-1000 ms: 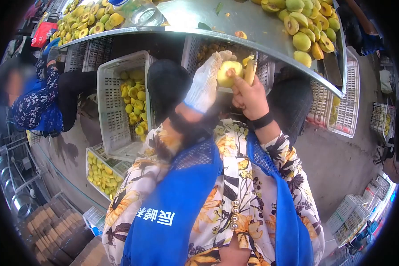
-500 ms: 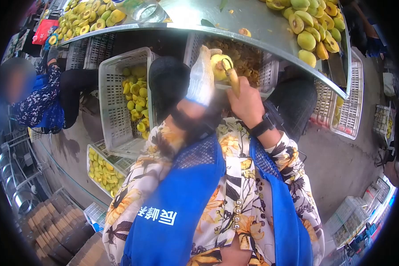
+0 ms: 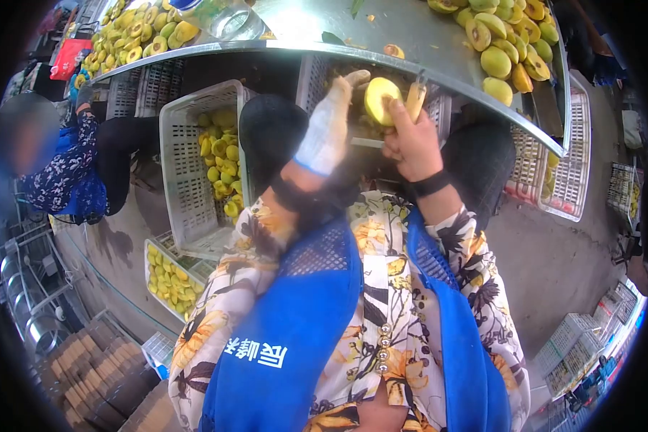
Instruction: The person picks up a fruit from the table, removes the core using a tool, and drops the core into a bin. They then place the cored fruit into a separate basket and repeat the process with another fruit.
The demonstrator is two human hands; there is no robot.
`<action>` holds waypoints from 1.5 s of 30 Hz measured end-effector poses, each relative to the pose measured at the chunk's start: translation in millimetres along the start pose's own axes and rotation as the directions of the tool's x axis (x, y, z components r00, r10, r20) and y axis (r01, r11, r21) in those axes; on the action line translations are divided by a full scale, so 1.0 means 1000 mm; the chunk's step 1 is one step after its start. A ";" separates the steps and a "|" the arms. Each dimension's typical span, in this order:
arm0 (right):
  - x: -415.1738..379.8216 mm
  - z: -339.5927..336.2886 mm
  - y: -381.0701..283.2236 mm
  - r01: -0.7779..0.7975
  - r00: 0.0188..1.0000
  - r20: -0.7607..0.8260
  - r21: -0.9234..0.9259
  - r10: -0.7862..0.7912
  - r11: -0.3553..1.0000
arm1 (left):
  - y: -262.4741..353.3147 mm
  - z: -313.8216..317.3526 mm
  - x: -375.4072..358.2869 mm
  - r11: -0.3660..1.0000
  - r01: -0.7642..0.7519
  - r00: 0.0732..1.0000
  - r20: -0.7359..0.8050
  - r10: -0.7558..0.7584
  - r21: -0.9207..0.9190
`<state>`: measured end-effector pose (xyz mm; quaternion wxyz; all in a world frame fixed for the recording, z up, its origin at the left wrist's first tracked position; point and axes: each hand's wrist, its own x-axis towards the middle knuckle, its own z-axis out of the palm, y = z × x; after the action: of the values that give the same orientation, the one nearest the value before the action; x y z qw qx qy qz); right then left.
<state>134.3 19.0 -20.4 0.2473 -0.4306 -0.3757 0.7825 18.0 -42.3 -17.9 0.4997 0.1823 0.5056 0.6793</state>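
My left hand (image 3: 327, 129), in a white glove with bare-looking fingertips, is stretched out beside a yellow fruit half (image 3: 382, 101), apart from it and with no fruit visible in it. My bare right hand (image 3: 416, 144) is closed round the wooden handle of a small tool (image 3: 415, 99), whose metal end points up. Its thumb also presses on the fruit half, whose cut face shows. Both hands are above a crate (image 3: 443, 119), just below the edge of the metal table (image 3: 302, 47).
Fruit halves are piled at the table's left (image 3: 140, 32) and right (image 3: 498, 63), near a clear container (image 3: 234, 21). Crates of fruit (image 3: 187, 169) (image 3: 167, 277) stand at left, another crate (image 3: 572, 158) at right. A person (image 3: 68, 162) sits at far left.
The fruit half has left my gloved left hand and is now held by my right hand with the tool. My right hand has turned and the tool points up, away from the fruit.
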 end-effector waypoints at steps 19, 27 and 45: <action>-0.023 0.015 0.022 0.168 0.984 0.123 -0.875 -0.129 0.454 | -0.014 -0.001 0.007 0.845 -0.307 0.895 -0.169 0.412 0.439; -0.023 0.010 0.034 0.261 0.965 0.242 -0.846 -0.100 0.464 | 0.021 -0.007 0.015 0.943 0.248 0.961 -0.177 -0.212 0.220; -0.028 0.023 0.011 -0.295 0.891 0.230 -0.362 0.392 0.884 | 0.004 -0.011 0.027 0.968 0.242 0.969 -0.060 -0.238 0.062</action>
<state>128.2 -15.9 -8.0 -0.0287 -0.4025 -0.4461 0.7988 -3.8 -24.9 -26.3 0.5583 0.1190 0.5599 0.6005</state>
